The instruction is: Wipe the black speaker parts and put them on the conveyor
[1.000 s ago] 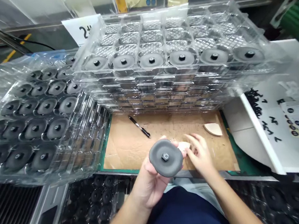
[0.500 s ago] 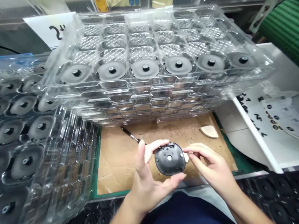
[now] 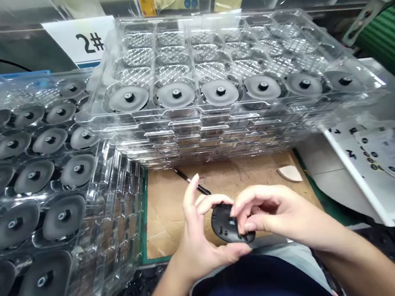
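Note:
My left hand (image 3: 201, 238) grips a dark round disc part (image 3: 226, 224) by its edge, thumb under it and index finger raised. The fingers of my right hand (image 3: 277, 215) are curled over the disc's right side and pinch at its face. Whether something small sits under those fingertips is hidden. Both hands hover over a brown cardboard sheet (image 3: 168, 211) on a green mat at the table's front edge.
A stack of clear plastic trays (image 3: 236, 116) stands behind, its top tray holding a front row of grey discs (image 3: 220, 92). Another tray stack with several dark discs (image 3: 32, 178) fills the left. A black pen (image 3: 192, 182), a beige wedge (image 3: 290, 173) and white printed sheets (image 3: 380, 158) lie nearby.
The disc was turned over and tilted in my left hand. My right hand moved from beside it onto its face, fingers now curled over it.

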Motion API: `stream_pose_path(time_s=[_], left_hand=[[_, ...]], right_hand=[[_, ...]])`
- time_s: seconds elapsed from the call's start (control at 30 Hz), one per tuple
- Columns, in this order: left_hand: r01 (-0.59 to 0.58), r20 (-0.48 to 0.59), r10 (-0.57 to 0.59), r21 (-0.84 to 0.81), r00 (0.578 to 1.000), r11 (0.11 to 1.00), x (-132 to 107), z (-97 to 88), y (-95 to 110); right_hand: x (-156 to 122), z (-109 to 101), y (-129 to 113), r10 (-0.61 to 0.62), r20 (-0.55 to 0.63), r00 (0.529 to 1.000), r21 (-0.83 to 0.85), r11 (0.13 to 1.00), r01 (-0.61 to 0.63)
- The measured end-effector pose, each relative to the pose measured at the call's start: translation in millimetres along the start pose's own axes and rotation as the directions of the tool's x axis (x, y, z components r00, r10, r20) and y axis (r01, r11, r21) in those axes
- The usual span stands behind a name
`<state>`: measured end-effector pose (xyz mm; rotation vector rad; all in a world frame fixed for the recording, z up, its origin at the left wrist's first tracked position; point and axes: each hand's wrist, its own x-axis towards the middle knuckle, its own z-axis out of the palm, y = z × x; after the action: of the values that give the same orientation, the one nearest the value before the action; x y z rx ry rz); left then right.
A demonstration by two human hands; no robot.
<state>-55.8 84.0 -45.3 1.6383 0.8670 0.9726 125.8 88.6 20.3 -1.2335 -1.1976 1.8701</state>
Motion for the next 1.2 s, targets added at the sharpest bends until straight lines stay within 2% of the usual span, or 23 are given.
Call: stream_pose_path(time_s=[0.13, 0.37, 0.57, 0.63, 0.7, 0.77, 0.83, 0.9, 0.97, 1.1, 1.2], left_hand=[[0.087, 0.029, -0.085, -0.062, 0.996, 0.994, -5.0, -5.1, 2.3], [0.089, 0.088, -0.081, -0.088, 0.993, 0.992, -7.8, -6.0, 12.9], [-0.021, 0.086, 0.023, -0.034, 0.996, 0.999, -17.3, 4.3, 20.1], [-0.065, 0.059, 0.066, -0.021, 0.996, 0.998, -21.4, 8.7, 23.9], [-0.115, 0.01, 0.115, 0.011, 0.993, 0.993, -24.7, 13.2, 28.3], [-0.163, -0.045, 0.165, 0.049, 0.985, 0.985, -26.8, 17.7, 32.8], [-0.224, -0.088, 0.228, 0.05, 0.97, 0.973, -28.0, 22.4, 37.3], [-0.297, -0.116, 0.3, 0.037, 0.947, 0.954, -28.8, 27.0, 41.9], [-0.348, -0.129, 0.353, 0.054, 0.927, 0.936, -29.9, 31.4, 46.9], [-0.379, -0.119, 0.396, 0.142, 0.911, 0.915, -32.4, 39.4, 56.4], [-0.452, -0.094, 0.481, 0.227, 0.872, 0.863, -32.5, 44.7, 61.2]], right_hand=[[3.0, 1.3, -3.3, 0.013, 0.068, 0.998, 0.081, 0.997, -0.018], [-8.4, 5.7, -2.1, 0.003, 0.084, 0.996, 0.161, 0.987, -0.017], [-33.1, 9.6, -4.2, 0.023, 0.107, 0.994, 0.07, 0.997, -0.03], [-43.5, 10.9, -0.9, -0.008, 0.052, 0.999, 0.005, 1.0, 0.008], [-54.3, 12.0, 5.0, -0.103, -0.083, 0.991, -0.095, 0.991, 0.095], [-65.0, 12.8, 12.4, -0.275, -0.182, 0.944, -0.268, 0.938, 0.222], [-74.4, 13.7, 19.3, -0.452, -0.194, 0.871, -0.423, 0.839, 0.341], [-81.6, 15.1, 24.2, -0.542, -0.207, 0.814, -0.483, 0.781, 0.397], [-86.6, 16.7, 26.8, -0.547, -0.248, 0.8, -0.473, 0.789, 0.393], [-94.6, 17.6, 26.9, -0.492, -0.258, 0.832, -0.432, 0.829, 0.356], [-102.0, 15.0, 25.4, -0.447, -0.296, 0.844, -0.399, 0.861, 0.316]])
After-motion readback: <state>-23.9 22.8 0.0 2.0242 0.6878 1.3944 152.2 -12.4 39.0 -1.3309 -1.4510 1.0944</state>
